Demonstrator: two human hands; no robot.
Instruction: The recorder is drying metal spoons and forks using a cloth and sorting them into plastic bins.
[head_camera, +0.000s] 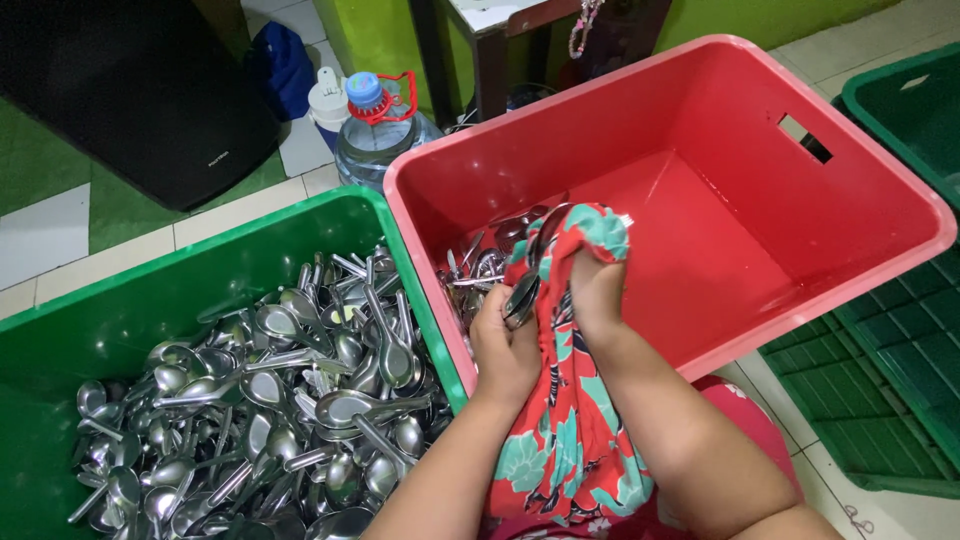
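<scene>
A tub heaped with spoons (290, 400) sits left of a second tub (700, 200) holding a few spoons (475, 275). A water bottle (375, 125) stands behind them; a crate (880, 360) lies right.

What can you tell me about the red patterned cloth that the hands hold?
The cloth looks like soft red fabric with teal and white floral print. It is bunched, hanging from the red tub's near rim toward the person's lap. The right hand bundles its top; the left hand presses a spoon against it.
</scene>
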